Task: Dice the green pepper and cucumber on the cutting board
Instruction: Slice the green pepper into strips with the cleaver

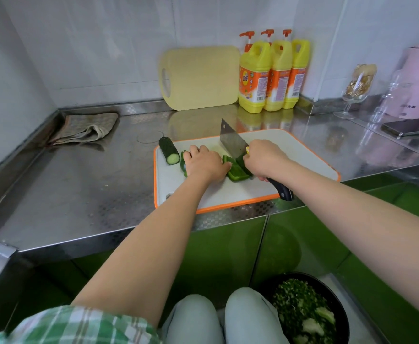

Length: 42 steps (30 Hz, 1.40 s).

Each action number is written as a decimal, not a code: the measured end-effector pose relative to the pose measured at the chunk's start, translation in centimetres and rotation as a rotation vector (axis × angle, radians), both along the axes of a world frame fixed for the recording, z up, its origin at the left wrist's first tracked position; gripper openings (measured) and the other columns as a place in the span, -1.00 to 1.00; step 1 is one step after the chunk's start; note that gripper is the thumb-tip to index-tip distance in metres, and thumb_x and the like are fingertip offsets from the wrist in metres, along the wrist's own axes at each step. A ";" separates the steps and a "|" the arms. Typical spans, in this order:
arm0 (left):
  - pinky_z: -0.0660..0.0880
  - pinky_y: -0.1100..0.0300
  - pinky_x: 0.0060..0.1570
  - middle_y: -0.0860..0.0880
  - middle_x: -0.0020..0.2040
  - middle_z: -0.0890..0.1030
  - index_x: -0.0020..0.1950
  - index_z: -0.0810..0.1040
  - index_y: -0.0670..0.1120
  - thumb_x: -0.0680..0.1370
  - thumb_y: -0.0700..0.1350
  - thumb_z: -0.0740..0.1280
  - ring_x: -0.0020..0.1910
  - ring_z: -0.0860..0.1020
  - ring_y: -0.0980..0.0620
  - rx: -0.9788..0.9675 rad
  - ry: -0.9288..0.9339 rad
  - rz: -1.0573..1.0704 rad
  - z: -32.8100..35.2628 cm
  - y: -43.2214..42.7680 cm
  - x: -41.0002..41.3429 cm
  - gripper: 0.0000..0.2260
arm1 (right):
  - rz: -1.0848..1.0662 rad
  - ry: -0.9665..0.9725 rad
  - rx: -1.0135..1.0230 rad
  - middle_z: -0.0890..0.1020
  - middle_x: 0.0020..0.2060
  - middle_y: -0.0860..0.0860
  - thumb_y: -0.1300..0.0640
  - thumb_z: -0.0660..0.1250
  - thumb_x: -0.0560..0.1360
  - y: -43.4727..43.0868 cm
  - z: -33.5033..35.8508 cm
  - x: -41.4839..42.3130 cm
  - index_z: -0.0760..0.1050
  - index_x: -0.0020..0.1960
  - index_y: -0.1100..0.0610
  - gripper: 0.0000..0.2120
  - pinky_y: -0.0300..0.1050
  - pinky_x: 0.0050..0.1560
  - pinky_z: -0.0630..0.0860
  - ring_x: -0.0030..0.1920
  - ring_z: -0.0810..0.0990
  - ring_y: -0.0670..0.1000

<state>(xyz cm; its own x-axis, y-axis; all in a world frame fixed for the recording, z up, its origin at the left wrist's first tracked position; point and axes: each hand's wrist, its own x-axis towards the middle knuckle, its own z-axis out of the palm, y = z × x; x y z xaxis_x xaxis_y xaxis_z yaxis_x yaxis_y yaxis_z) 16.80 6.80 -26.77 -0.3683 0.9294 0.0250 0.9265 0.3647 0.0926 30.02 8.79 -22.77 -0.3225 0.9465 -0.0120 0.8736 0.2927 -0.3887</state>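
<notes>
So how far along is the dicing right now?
Early on. The green pepper is cut into large pieces, none diced. Now the left hand holds a piece while the right hand grips the cleaver at it. Left: dicing the pepper, then the cucumber chunk lying undiced at the cutting board corner.

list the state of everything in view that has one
cutting board, flat on the counter
green pepper, cut into pieces, held down by the left hand
cucumber, partly cut, lying untouched at the cutting board's left edge
cleaver, gripped by the right hand, blade angled over the green pepper
yellow board, leaning against the wall
detergent bottles, upright
cloth, crumpled
bowl, filled with chopped greens
</notes>
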 end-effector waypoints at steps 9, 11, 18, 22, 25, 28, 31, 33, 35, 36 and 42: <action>0.18 -0.07 0.27 -0.19 0.34 0.37 0.25 0.56 -0.11 0.61 0.23 0.06 0.31 0.24 -0.24 -0.012 0.011 0.001 0.1 -0.1 0.3 -0.49 | 0.063 -0.007 -0.087 0.52 -0.58 0.13 0.24 0.13 0.56 -0.6 2.4 2.7 0.49 -0.36 0.29 -0.64 -0.17 -0.36 0.45 -0.54 0.47 0.11; 0.18 -0.07 0.27 -0.18 0.33 0.38 0.24 0.56 -0.10 0.60 0.23 0.06 0.31 0.24 -0.23 -0.009 0.017 0.003 0.0 -0.1 0.3 -0.49 | 0.081 -0.088 -0.118 0.62 -0.45 0.21 0.32 0.21 0.49 -1.2 2.8 2.7 0.58 -0.26 0.37 -0.76 -0.15 -0.31 0.48 -0.44 0.52 0.15; 0.19 -0.05 0.24 -0.16 0.32 0.39 0.20 0.58 -0.09 0.60 0.21 0.09 0.29 0.25 -0.22 0.011 0.011 0.015 -0.1 0.0 0.4 -0.52 | 0.078 -0.120 -0.137 0.56 -0.49 0.18 0.32 0.16 0.52 -2.3 1.9 2.8 0.53 -0.29 0.35 -0.73 -0.15 -0.38 0.50 -0.49 0.50 0.13; 0.19 -0.05 0.24 -0.15 0.32 0.39 0.20 0.59 -0.09 0.60 0.21 0.09 0.29 0.26 -0.21 0.019 0.009 0.016 -0.1 0.0 0.5 -0.53 | 0.092 -0.095 -0.132 0.58 -0.41 0.19 0.31 0.16 0.55 -2.2 1.7 2.8 0.46 -0.32 0.27 -0.72 -0.17 -0.37 0.47 -0.46 0.49 0.11; 0.19 -0.05 0.24 -0.15 0.32 0.39 0.19 0.59 -0.08 0.59 0.22 0.10 0.29 0.26 -0.22 0.012 0.005 0.024 0.0 0.1 0.4 -0.53 | 0.111 -0.134 -0.126 0.53 -0.46 0.14 0.31 0.16 0.54 -1.9 1.7 2.4 0.45 -0.33 0.26 -0.72 -0.20 -0.43 0.44 -0.48 0.47 0.08; 0.19 -0.06 0.25 -0.16 0.31 0.39 0.18 0.59 -0.09 0.59 0.22 0.10 0.29 0.26 -0.22 0.013 0.007 0.016 -0.1 0.1 0.3 -0.53 | 0.092 -0.196 -0.101 0.55 -0.46 0.16 0.34 0.26 0.50 -1.7 1.3 1.5 0.54 -0.26 0.33 -0.81 -0.12 -0.30 0.55 -0.47 0.49 0.10; 0.19 -0.06 0.26 -0.17 0.31 0.39 0.17 0.60 -0.08 0.60 0.22 0.10 0.29 0.26 -0.22 0.017 0.000 0.006 -0.1 -0.1 0.2 -0.54 | 0.084 -0.162 -0.051 0.55 -0.43 0.13 0.30 0.29 0.51 -1.4 0.8 0.5 0.56 -0.22 0.29 -0.85 -0.11 -0.26 0.58 -0.45 0.50 0.07; 0.18 -0.06 0.27 -0.18 0.31 0.39 0.16 0.59 -0.05 0.60 0.22 0.09 0.30 0.25 -0.23 0.004 -0.009 -0.014 0.1 -0.4 0.2 -0.56 | 0.054 -0.152 -0.048 0.57 -0.46 0.15 0.30 0.29 0.50 -1.2 0.6 0.2 0.57 -0.22 0.31 -0.85 -0.11 -0.23 0.59 -0.46 0.54 0.10; 0.17 -0.06 0.28 -0.19 0.32 0.37 0.15 0.58 -0.03 0.61 0.22 0.08 0.31 0.24 -0.24 -0.007 -0.017 -0.027 0.3 -0.6 0.2 -0.57 | 0.014 -0.087 -0.042 0.54 -0.55 0.14 0.29 0.25 0.52 -0.9 0.3 0.2 0.51 -0.30 0.30 -0.77 -0.14 -0.27 0.57 -0.53 0.52 0.09; 0.17 -0.06 0.28 -0.19 0.32 0.36 0.16 0.58 -0.03 0.61 0.22 0.08 0.31 0.23 -0.24 -0.010 -0.018 -0.027 0.4 -0.7 0.2 -0.57 | 0.003 -0.049 -0.047 0.53 -0.55 0.14 0.28 0.24 0.53 -0.8 0.2 0.4 0.48 -0.33 0.29 -0.74 -0.14 -0.29 0.55 -0.53 0.51 0.10; 0.17 -0.08 0.26 -0.21 0.34 0.35 0.24 0.55 -0.09 0.63 0.20 0.04 0.31 0.22 -0.24 -0.023 0.014 -0.010 0.2 -0.5 0.5 -0.52 | 0.009 0.155 -0.077 0.58 -0.44 0.22 0.17 0.13 0.61 -0.9 0.2 3.2 0.42 -0.34 0.24 -0.64 -0.19 -0.43 0.42 -0.52 0.48 0.12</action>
<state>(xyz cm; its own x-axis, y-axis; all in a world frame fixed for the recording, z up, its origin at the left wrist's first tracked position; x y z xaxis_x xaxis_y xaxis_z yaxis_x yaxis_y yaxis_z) 17.28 6.27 -26.57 -0.3592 0.9332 0.0092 0.9311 0.3577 0.0713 33.19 7.88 -22.56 -0.3342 0.9419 -0.0340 0.7991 0.2640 -0.5401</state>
